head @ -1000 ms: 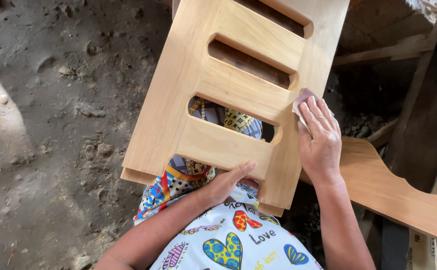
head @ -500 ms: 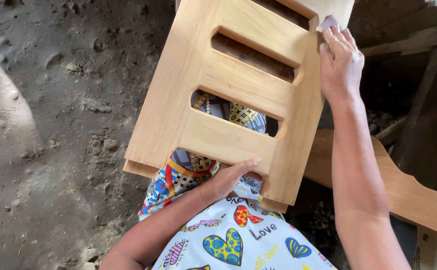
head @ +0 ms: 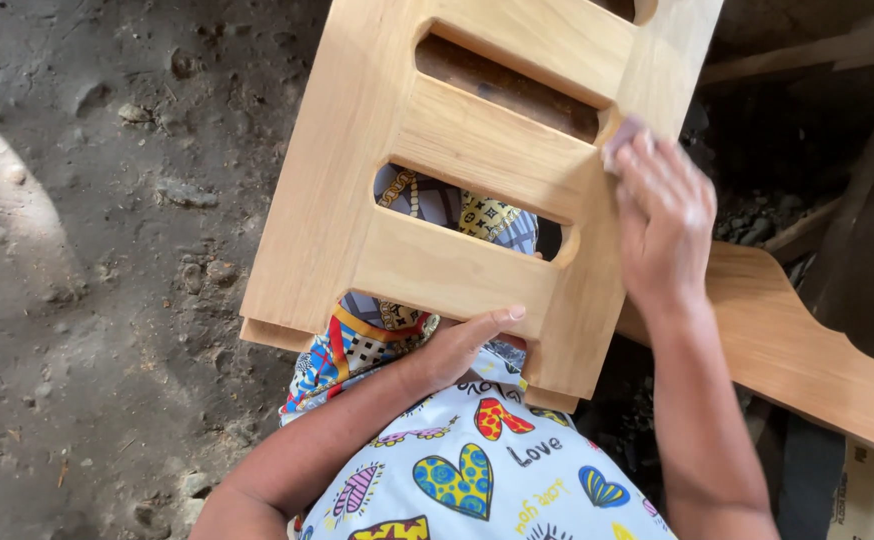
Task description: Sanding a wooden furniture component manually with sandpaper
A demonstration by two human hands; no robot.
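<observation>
Pale, bare wood makes up the slatted frame [head: 477, 170], a flat panel with long rounded slots cut between its cross bars, lying tilted over the person's lap above the dirt floor [head: 107, 250]. Its grain is smooth and light yellow, with a second layer of the same wood showing beneath its lower left corner.

The right hand [head: 662, 225] lies flat on the frame's right upright, its fingers [head: 647, 165] stretched out almost straight and pressing a small piece of sandpaper [head: 620, 135], pinkish grey, against the wood by the end of the middle slot. The paper shows just past the fingertips; the hand is blurred.

The left hand [head: 462, 345] grips the frame's lower edge from below, its thumb laid along the bottom bar and the other fingers curled out of sight under it.

Through the lower slot shows patterned cloth [head: 457, 215]; near the bottom lies a white garment [head: 477, 470] printed with coloured hearts.

To the right, a curved plank [head: 807, 360] of darker wood passes under the frame. At the lower right corner stands a cardboard box [head: 867, 490], tan, with dark print.
</observation>
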